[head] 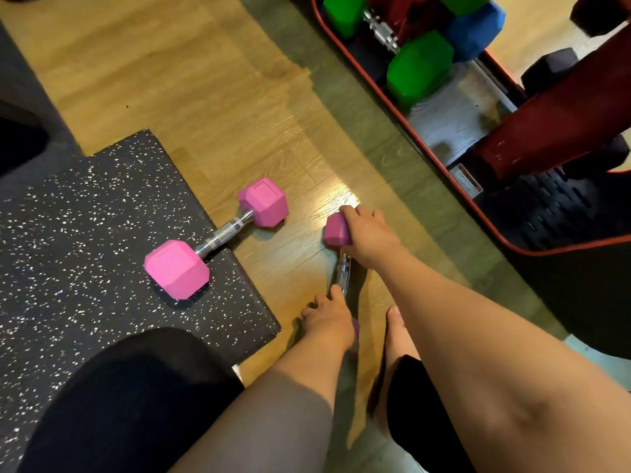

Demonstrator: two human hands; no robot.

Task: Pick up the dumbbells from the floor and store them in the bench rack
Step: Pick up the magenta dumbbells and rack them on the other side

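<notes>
pink dumbbell on wood floor: right hand closed over far head, left hand closed over near head. second pink dumbbell half on mat. rack sticker unreadable.

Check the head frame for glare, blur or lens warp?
Head view: glare patch on the wood floor beside the right hand; wide-angle bowing along the rack's red rim; left hand slightly soft; the free pink dumbbell is sharp and casts a soft shadow.
</notes>
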